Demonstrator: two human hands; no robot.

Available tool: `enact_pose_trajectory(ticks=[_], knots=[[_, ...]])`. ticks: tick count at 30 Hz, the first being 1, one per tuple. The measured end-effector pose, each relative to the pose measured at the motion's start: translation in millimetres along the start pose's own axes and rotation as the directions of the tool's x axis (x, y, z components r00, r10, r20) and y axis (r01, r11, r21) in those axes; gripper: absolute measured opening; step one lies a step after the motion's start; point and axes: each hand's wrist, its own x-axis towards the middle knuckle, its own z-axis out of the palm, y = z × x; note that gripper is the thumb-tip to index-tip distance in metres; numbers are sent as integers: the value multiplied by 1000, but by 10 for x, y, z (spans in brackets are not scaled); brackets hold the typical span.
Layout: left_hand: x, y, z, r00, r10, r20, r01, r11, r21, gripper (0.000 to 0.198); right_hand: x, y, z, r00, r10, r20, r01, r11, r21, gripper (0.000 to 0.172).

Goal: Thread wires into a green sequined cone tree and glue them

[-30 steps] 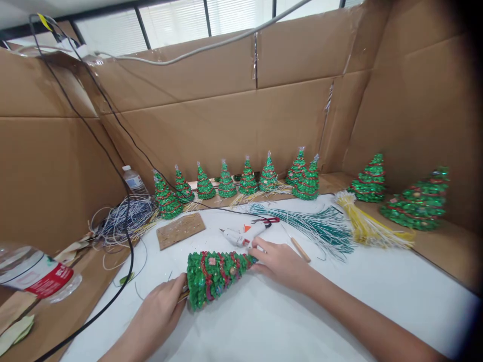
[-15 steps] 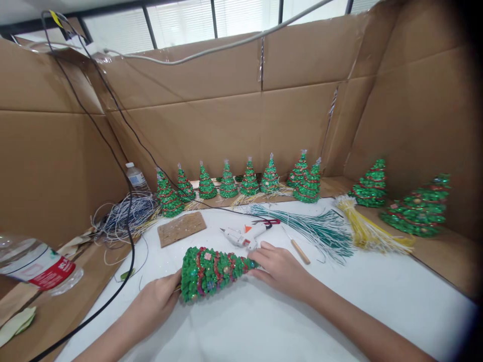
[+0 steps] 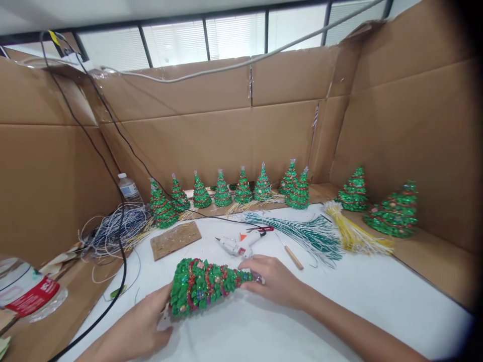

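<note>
A green glittery Christmas tree point(image 3: 207, 285) with red garlands lies on its side above the white tabletop, its tip pointing right. My left hand point(image 3: 145, 322) holds its wide base, fingers partly hidden behind it. My right hand point(image 3: 269, 281) closes its fingers round the narrow tip, where a pinkish star ornament shows. Just beyond the tree is a white glue gun point(image 3: 236, 245), with red-handled scissors point(image 3: 266, 229) behind it. A wooden-handled awl point(image 3: 293, 257) lies right of the glue gun.
Several finished trees point(image 3: 242, 186) line the cardboard wall point(image 3: 211, 136). Green wires point(image 3: 309, 234) and yellow-white wires point(image 3: 354, 231) lie at the right. A brown board point(image 3: 175, 240), a wire tangle point(image 3: 113, 226), a large bottle point(image 3: 32, 291) and a black cable point(image 3: 121, 226) are at the left.
The view has shifted, so most things sit lower and farther left. The fingers of my left hand have spread at the tree's base, and a pinkish ornament now shows at the tip by my right hand.
</note>
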Motion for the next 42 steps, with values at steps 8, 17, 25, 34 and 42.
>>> enact_pose_trajectory(ticks=[8,17,25,34,42], knots=[[19,-24,11,995,-57,79,68,987,-148,39,52,34,17,999,-35,24,35,999,24,28],[-39,15,19,997,-53,53,60,990,-130,32,296,-96,-245,985,22,171,-53,982,183,43],[24,-266,-33,992,-128,1,124,958,-258,46,619,-240,-320,988,98,115,-144,848,510,23],[281,-313,-388,966,-190,177,255,821,-512,65,1392,-318,-447,956,282,84,-289,842,455,19],[1098,-56,-796,990,-132,57,143,855,-499,65,2267,-283,-1180,927,361,-104,-322,907,272,19]])
